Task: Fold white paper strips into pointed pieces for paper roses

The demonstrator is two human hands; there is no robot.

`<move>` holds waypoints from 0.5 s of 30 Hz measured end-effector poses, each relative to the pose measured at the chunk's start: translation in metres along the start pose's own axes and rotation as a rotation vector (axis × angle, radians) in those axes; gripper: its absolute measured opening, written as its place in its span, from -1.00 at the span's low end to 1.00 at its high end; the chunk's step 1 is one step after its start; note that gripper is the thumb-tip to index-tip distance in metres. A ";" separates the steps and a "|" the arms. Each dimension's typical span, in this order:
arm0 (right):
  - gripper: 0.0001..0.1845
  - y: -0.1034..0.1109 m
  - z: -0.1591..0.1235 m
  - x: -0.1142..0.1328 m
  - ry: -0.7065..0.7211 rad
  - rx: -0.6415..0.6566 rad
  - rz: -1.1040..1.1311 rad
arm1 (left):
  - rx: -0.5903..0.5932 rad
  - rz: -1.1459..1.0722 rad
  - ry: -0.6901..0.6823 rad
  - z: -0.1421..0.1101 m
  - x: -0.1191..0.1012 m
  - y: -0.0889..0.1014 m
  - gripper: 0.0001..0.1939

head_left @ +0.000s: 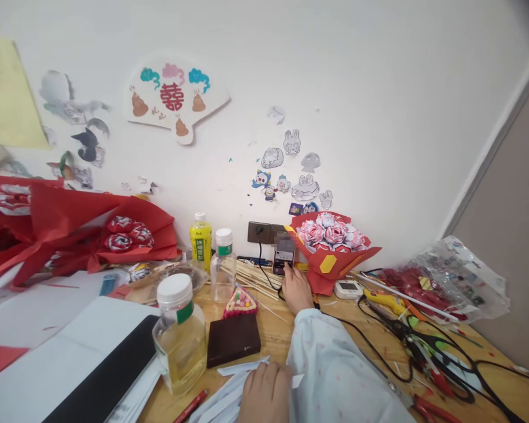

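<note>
My right hand (pixel 297 289) reaches forward with its index finger stretched to the screen of an upright phone (pixel 284 255), which leans near the wall. Nothing is held in it, and its other fingers are partly hidden. Low in the view, my left hand (pixel 265 390) has its fingers curled over a bundle of white paper strips (pixel 223 399); the thumb is out of sight. Just beyond that hand lies a dark brown square box (pixel 233 341), with a pink triangular knitted piece (pixel 240 302) touching its far edge.
A jar of yellowish liquid (pixel 180 346), a clear jar (pixel 223 276) and a yellow bottle (pixel 200 241) stand left. Wooden sticks (pixel 251 276) lie behind. Right are a red-wrapped bouquet (pixel 330 258), black-handled scissors (pixel 405 332), cables and red-handled pliers (pixel 427 408).
</note>
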State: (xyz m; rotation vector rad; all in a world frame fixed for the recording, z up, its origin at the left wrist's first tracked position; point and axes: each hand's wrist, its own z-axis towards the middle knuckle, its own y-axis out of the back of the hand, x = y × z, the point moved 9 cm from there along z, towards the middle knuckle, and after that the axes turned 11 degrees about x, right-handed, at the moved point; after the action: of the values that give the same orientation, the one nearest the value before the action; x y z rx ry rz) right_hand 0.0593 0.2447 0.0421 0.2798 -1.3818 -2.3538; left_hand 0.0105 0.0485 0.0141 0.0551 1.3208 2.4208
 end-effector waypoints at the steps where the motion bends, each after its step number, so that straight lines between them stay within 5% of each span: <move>1: -0.53 -0.001 0.000 0.000 0.000 0.002 -0.003 | 0.014 -0.013 0.010 0.000 0.001 0.001 -0.70; 11: -0.52 -0.007 0.004 -0.002 -0.015 0.036 -0.035 | -0.088 -0.037 -0.092 -0.001 -0.014 0.019 -0.69; 15: -0.54 0.006 0.003 0.004 -0.011 0.013 0.027 | -0.096 -0.058 -0.158 -0.002 -0.020 0.018 -0.74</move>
State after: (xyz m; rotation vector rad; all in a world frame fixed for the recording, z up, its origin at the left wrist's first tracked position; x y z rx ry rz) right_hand 0.0560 0.2429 0.0490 0.2502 -1.3983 -2.3284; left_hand 0.0227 0.0315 0.0307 0.1759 1.1211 2.3734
